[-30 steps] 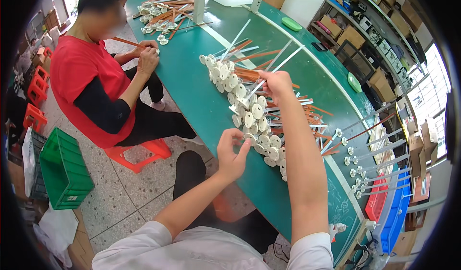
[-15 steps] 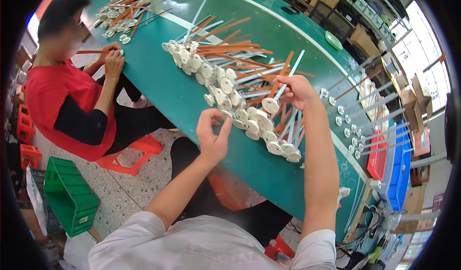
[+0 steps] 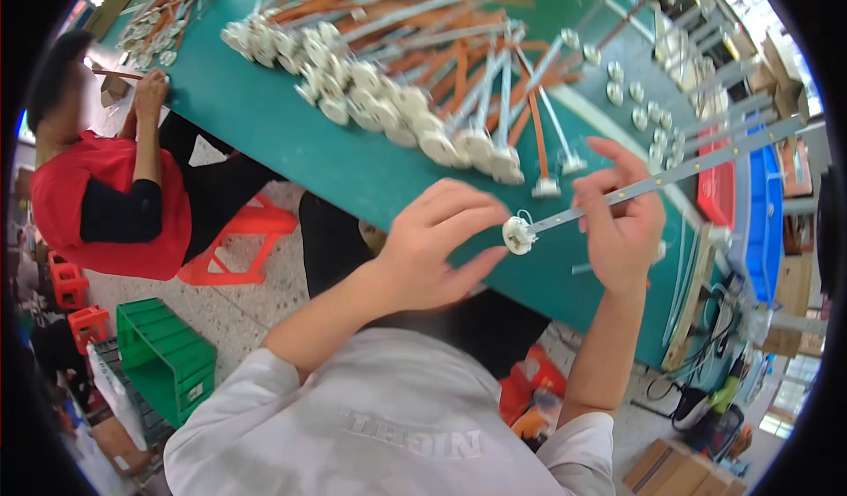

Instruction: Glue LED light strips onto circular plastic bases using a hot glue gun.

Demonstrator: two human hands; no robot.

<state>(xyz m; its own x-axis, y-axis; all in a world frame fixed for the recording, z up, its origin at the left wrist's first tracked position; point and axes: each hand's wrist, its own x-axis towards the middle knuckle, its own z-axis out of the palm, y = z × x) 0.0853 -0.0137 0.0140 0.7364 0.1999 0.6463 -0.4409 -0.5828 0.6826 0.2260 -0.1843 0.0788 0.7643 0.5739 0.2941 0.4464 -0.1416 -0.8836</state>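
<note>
A thin LED light strip (image 3: pixel 706 163) with a round white base (image 3: pixel 519 236) is between my two hands, slanting up to the right. Thin white wires loop at the base end. My right hand (image 3: pixel 622 218) holds the strip loosely between thumb and fingers, its index finger raised. At the base, my left hand (image 3: pixel 445 240) has thumb and fingertips curved to the disc's left edge. Beyond my hands lies a long pile of similar strips, silver and orange, with round white bases (image 3: pixel 371 90) turned toward me. Two separate strips end in bases (image 3: pixel 547 186) close to my right hand.
The green table (image 3: pixel 229 99) runs diagonally across. On the left, a co-worker in a red top (image 3: pixel 132 218) sits at another pile (image 3: pixel 159 24). More strips with white bases (image 3: pixel 640 119) lie at the right, near red (image 3: pixel 716 187) and blue bins (image 3: pixel 760 231). A green crate (image 3: pixel 163 359) stands on the floor.
My right hand has moved right and down from the pile with a strip, now tilted sideways. My left hand has come to its base. The view has shifted, and two strips now lie apart near the pile's end.
</note>
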